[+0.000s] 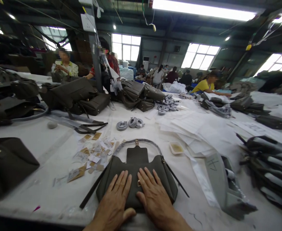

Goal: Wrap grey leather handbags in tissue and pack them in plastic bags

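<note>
A dark olive handbag [114, 168] lies on the white-covered table [56, 154] in front of me. Its raised flap [137, 155] points away from me, and a wrapped handle [153, 143] arches behind the flap. Thin dark straps stick out at both sides. My left hand [117, 199] lies flat on the left half of the bag, fingers stretched out. Flat on the right half rests my right hand [153, 192], its fingers slightly spread beside a small gold clasp [139, 183]. Neither hand grips anything.
Small packets and tags [95, 154] lie left of the bag, a small dish [176, 148] to its right. Grey coils [132, 123] sit beyond. Bags are piled left [8, 163], behind [75, 96] and right [271, 166]. A person in yellow [205, 85] works farther back.
</note>
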### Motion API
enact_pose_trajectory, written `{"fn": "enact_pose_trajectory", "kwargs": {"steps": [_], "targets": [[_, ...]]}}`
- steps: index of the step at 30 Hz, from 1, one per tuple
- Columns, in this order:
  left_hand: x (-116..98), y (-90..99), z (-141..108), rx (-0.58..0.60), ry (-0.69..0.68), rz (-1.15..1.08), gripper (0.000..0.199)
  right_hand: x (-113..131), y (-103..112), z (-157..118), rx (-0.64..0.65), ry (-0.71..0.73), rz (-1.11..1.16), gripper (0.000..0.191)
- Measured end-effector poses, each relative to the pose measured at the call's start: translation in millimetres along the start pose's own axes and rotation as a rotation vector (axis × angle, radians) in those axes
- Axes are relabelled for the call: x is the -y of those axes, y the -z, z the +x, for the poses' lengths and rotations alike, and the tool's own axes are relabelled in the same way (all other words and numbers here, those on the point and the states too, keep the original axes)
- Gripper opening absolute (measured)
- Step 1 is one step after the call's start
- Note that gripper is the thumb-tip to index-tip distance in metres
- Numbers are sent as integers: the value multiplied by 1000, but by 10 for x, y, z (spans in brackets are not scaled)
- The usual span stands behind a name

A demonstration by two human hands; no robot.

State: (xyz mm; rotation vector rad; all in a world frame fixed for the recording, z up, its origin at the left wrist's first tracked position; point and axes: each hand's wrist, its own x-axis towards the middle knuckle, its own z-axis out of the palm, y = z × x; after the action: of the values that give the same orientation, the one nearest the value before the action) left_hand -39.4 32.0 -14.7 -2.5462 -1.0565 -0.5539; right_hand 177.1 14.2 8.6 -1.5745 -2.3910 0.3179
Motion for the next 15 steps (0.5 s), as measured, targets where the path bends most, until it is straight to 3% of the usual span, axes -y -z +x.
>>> {"fn": "enact_pose_trajectory", "kwargs": {"steps": [3,9,11,15], "targets": [[-175,-130,202,-45,-43,-19,92,-35,35,23,66,2,38,61],[-221,-202,266,-183,-105,-29,73,-163,541,131,295,130,193,55],[-172,-189,200,-245,-154,-9,61,-173,573,139,264,98,172,49],[-110,-230,78,-285,-231,61,40,-195,434,109,107,50,239,45]]}}
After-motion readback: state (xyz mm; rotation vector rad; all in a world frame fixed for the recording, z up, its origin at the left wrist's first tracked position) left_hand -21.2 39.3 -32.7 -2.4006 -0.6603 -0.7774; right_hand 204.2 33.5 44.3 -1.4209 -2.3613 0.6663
